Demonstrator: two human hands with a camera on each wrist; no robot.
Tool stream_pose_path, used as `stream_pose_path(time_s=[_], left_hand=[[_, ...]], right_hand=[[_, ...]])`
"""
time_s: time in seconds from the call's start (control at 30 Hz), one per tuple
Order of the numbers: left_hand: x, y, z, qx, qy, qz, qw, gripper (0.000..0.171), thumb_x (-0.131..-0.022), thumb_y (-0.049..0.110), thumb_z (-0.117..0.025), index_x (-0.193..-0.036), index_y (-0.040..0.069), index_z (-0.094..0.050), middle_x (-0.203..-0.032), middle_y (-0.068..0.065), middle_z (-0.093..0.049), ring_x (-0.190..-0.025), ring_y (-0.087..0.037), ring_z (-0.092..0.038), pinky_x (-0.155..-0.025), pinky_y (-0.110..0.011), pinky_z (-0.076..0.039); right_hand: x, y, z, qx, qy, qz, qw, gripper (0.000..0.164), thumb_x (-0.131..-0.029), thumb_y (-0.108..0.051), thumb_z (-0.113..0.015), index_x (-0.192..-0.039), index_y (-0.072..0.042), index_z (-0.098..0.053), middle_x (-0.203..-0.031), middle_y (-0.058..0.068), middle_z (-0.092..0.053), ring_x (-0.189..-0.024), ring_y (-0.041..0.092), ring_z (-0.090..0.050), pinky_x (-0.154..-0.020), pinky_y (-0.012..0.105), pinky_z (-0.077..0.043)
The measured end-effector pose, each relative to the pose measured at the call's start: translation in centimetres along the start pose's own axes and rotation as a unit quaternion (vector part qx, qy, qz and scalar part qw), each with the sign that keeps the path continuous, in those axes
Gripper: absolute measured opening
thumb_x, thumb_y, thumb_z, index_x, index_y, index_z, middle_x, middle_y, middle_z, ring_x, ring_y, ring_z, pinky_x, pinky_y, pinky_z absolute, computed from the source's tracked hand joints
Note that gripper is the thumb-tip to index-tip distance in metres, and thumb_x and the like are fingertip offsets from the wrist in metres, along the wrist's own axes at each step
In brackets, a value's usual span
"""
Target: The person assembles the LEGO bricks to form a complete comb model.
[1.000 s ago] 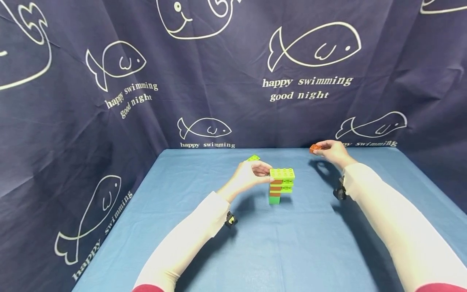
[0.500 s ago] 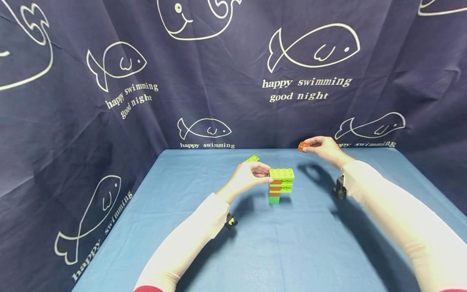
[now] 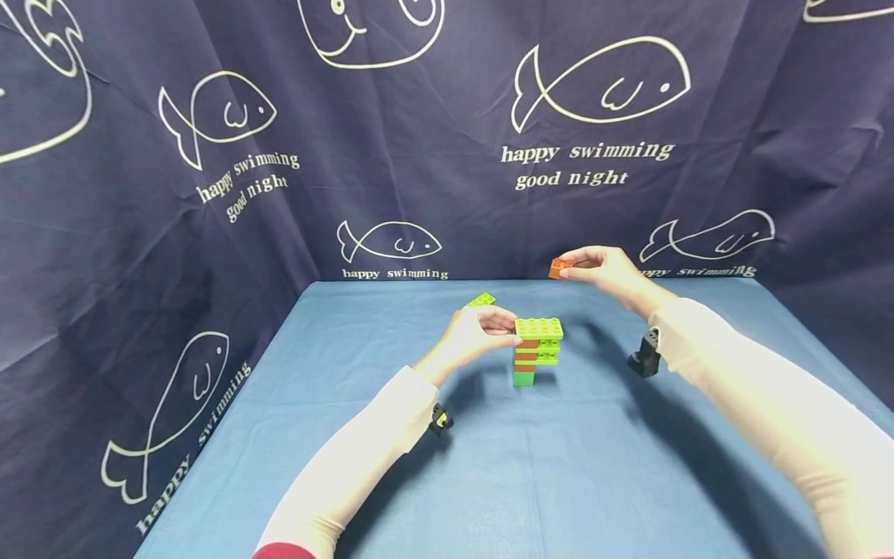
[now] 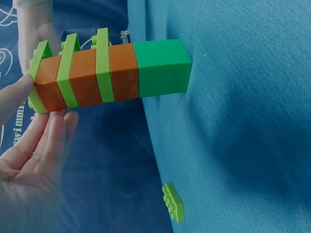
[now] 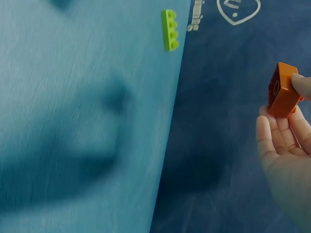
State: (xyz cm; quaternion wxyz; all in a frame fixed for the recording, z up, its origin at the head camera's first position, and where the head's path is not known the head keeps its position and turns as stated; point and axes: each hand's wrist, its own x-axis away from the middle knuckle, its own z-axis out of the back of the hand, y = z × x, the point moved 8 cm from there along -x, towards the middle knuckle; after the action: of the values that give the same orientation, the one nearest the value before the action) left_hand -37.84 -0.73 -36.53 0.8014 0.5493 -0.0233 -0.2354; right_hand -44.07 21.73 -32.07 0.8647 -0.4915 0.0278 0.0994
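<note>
A tower of toy building bricks (image 3: 526, 357) stands upright on the blue-covered table. It has a dark green block (image 4: 163, 68) at the base, then orange bricks alternating with lime plates that jut out to the right. My left hand (image 3: 471, 335) pinches its top left end between thumb and fingers. Up behind the tower and to its right, my right hand (image 3: 609, 273) holds a small orange brick (image 3: 558, 269) between thumb and fingertips. In the right wrist view the hollow underside of that orange brick (image 5: 282, 90) shows, raised off the table.
Another lime plate (image 3: 482, 299) lies on the table behind my left hand, near the far edge. A dark blue curtain (image 3: 447, 171) printed with white fish hangs behind and to the left. Each wrist carries a small black camera (image 3: 646, 355).
My right hand has moved left and slightly up with the orange brick, closer to the tower. The left hand stays at the tower's top.
</note>
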Motion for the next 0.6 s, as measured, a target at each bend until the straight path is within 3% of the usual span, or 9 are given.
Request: stream_pose_path(time_s=[0.27,0.6], left_hand=[[-0.1,-0.1,-0.1,0.016,-0.006,-0.004,0.9999,0.031,-0.076,0.015,-0.083,-0.104,0.006,-0.072,-0.098,-0.01,-0.074,-0.084,-0.011,-0.071,-0.076,-0.022,-0.057],[0.1,0.3,-0.2,0.023,-0.008,0.0,0.9997,0.03,-0.078,0.013,-0.081,-0.105,0.004,-0.072,-0.099,-0.012,-0.074,-0.086,-0.013,-0.072,-0.077,-0.023,-0.057]], right_hand=[[1.7,-2.6,-1.9,-0.001,-0.034,0.009,0.999,0.049,-0.085,-0.032,-0.075,-0.126,-0.008,-0.064,-0.102,-0.002,-0.072,-0.087,-0.001,-0.064,-0.085,0.026,-0.046],[3.5,-4.5,-4.6,-0.055,-0.102,0.06,0.991,0.042,-0.086,-0.021,-0.074,-0.123,-0.004,-0.064,-0.104,0.006,-0.073,-0.092,0.005,-0.068,-0.087,0.02,-0.052]])
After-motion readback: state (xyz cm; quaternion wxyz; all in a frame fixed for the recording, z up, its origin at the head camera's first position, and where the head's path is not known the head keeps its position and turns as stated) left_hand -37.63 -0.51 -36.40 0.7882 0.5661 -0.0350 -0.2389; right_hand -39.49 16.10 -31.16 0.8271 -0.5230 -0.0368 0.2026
